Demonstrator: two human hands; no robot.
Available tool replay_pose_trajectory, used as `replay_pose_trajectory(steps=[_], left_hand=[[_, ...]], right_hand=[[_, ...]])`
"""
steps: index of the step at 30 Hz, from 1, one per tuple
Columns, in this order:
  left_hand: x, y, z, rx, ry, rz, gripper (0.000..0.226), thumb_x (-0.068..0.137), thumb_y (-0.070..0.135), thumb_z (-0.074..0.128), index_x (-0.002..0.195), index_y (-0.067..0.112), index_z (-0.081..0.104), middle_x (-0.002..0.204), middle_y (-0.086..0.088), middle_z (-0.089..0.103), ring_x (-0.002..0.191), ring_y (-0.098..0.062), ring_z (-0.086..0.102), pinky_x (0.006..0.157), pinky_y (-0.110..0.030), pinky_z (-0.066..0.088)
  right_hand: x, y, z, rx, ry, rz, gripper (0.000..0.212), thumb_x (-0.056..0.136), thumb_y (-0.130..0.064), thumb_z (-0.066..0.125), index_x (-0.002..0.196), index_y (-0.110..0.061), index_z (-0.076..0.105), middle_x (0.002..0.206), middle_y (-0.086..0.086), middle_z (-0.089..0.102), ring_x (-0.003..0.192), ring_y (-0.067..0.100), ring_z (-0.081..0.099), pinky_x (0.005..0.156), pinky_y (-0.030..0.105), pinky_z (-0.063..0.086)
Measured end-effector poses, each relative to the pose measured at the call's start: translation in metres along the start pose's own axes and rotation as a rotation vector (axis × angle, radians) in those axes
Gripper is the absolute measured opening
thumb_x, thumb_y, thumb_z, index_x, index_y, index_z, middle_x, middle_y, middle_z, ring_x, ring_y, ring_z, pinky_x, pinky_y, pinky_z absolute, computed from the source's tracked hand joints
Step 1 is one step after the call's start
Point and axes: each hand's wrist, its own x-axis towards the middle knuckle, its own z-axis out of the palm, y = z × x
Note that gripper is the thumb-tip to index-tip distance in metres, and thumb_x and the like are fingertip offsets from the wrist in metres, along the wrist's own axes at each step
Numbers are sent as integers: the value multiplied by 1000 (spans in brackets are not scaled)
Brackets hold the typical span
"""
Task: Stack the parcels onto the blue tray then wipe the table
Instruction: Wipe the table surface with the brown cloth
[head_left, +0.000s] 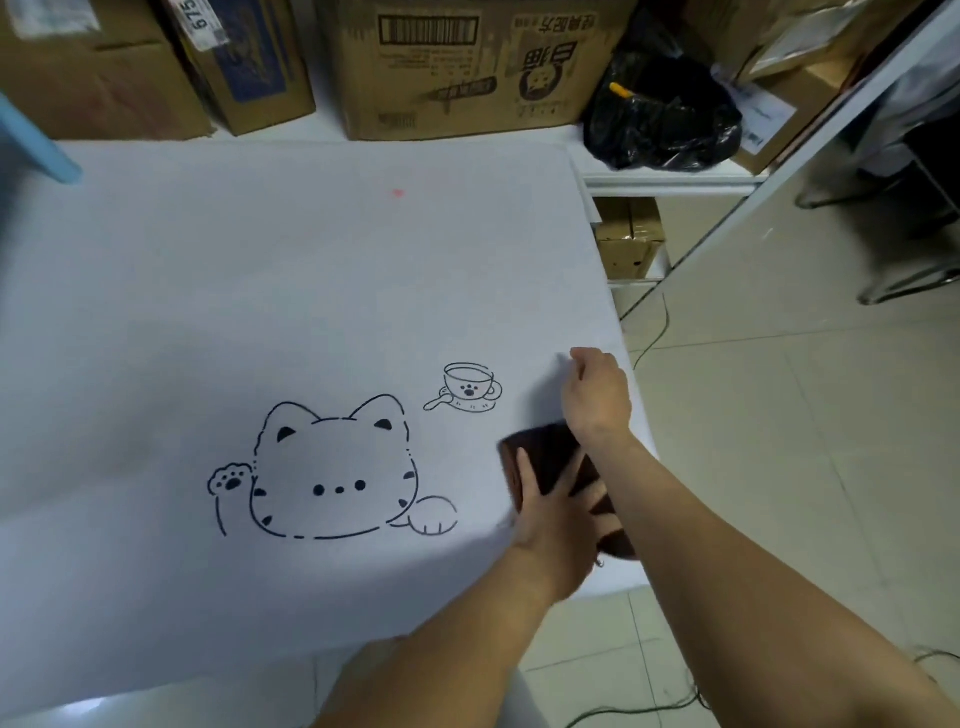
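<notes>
Two hands | left (550, 519) spread on cloth (550, 452) | right (597, 395) maybe pinching table (311, 260) edge | boxes (467, 67) closed

Brown cloth (545, 454) flat on table (260, 286)

On the white label (200, 21) stuck to the cardboard box (249, 78) at the far left you can read the number "675", turned sideways; the rest of that label is too blurred to read. The big carton (467, 111) behind the table (311, 249) carries a black barcode (428, 29) and, upside down from where you stand, two large Chinese characters (540, 62) that look like 白猫 above a round cat-face logo (541, 85). You also see rows of smaller Chinese print (553, 22) on it, too small to read. The table's cover bears a cat drawing (335, 467) and a cup (470, 385) marked with a paw print.
</notes>
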Motion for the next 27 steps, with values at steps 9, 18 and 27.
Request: replay_pose_trajectory(steps=[9,18,27], left_hand=[[-114,-100,41,-116,90,-203,68,89,7,48,138,52,33,159,17,-4,145,-18,-21,105,-64,-20],[-161,-158,60,-346,333,-1016,57,97,38,38,149,39,13,160,1,-10,145,-32,-13,102,-77,4],[-139,-107,68,-97,183,-431,58,98,35,38,146,48,8,159,10,-14,142,-22,-27,105,-71,-7]], right_hand=[[-65,-22,42,-86,59,-5,38,97,-14,39,132,-13,51,135,11,50,127,29,42,105,38,29],[-90,-31,48,3,83,31,37,96,-10,38,130,-9,52,132,14,51,125,31,43,101,38,32],[-96,-48,68,-115,-1,-124,44,90,-3,41,131,-12,52,137,9,45,126,29,39,100,37,34]])
